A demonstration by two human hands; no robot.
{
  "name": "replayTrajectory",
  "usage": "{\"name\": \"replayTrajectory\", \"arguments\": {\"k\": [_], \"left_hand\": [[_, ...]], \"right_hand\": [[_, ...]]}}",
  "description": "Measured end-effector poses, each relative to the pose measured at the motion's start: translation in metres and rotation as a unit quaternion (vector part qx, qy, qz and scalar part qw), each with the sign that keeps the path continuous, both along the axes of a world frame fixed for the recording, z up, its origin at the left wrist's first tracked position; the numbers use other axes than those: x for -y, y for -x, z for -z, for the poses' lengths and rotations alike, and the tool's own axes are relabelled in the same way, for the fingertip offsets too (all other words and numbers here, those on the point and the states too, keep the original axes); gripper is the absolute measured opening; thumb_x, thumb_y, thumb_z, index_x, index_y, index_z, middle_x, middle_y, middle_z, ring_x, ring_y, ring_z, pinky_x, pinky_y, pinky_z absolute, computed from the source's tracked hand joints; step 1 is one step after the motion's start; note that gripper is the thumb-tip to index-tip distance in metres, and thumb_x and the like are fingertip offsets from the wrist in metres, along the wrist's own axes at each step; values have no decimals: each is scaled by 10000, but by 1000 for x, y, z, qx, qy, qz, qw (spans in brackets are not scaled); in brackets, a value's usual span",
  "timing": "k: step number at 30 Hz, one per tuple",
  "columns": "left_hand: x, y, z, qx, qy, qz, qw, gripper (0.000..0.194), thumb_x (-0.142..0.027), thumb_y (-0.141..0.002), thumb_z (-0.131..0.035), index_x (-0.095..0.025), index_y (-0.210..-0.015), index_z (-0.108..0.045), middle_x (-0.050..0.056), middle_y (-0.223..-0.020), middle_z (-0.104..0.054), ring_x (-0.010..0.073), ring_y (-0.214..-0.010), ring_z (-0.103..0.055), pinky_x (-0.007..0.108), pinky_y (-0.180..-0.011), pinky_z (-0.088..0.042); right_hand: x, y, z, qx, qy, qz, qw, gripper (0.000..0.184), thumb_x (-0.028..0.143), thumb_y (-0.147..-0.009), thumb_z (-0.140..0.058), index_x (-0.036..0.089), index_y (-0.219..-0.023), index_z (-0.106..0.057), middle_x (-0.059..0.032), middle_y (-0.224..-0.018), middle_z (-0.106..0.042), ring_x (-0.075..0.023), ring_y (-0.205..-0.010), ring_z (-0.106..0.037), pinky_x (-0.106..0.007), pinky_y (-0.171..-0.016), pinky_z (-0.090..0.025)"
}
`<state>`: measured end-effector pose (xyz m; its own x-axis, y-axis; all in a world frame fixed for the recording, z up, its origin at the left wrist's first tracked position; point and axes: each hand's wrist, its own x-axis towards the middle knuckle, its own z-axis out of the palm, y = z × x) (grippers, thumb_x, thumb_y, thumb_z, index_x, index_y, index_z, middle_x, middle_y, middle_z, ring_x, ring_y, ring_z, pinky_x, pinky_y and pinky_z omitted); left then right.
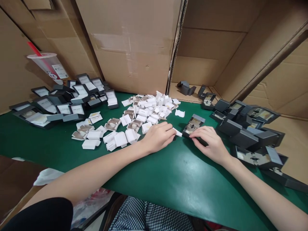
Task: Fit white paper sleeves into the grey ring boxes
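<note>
My left hand (159,137) is closed, its fingertips pinching a small white card piece (177,132) beside a black box. That open black box (195,121) lies on the green table with a pale, dark-patterned inside showing. At the box's near edge my right hand (209,142) grips it between fingers and thumb; part of the edge is hidden behind the fingers. Left of my left hand spreads a pile of folded white card inserts (144,110), some turned to their grey-brown side.
Open black boxes with white inserts (64,96) are heaped at the left. More black boxes (250,128) crowd the right side, and several (186,88) lie in a cardboard box (204,45) behind. A plastic cup (49,65) with a red straw stands back left.
</note>
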<state>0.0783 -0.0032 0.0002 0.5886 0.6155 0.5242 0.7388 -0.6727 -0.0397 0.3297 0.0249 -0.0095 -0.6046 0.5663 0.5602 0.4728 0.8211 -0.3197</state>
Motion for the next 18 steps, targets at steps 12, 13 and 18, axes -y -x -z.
{"name": "replayTrajectory", "arguments": {"k": [12, 13, 18], "left_hand": [[2, -2, -6, 136, -84, 95, 983, 136, -183, -933, -511, -190, -1014, -620, 58, -906, -674, 152, -780, -573, 263, -660, -472], [2, -2, -6, 141, -94, 105, 980, 151, -175, -928, -520, -193, -1046, -613, 62, -941, -678, 154, -794, -577, 268, -670, -482], [-2, -5, -1, 106, -93, 99, 985, 276, -174, -924, -516, -177, -1198, -549, 85, -1059, -666, 175, -878, -589, 278, -669, -514]], "right_hand": [[8, 4, -2, -29, 38, -44, 998, 160, 219, -872, -602, 246, -1029, -618, -62, -970, -712, -239, -940, -645, -432, -838, -488], [9, 4, -2, -49, 58, -36, 996, 161, 236, -878, -603, 244, -1039, -610, -63, -974, -707, -232, -935, -648, -422, -836, -496], [14, 5, 0, -161, 162, -17, 973, 137, 248, -913, -576, 245, -1049, -587, -43, -974, -684, -185, -914, -666, -348, -833, -526]]}}
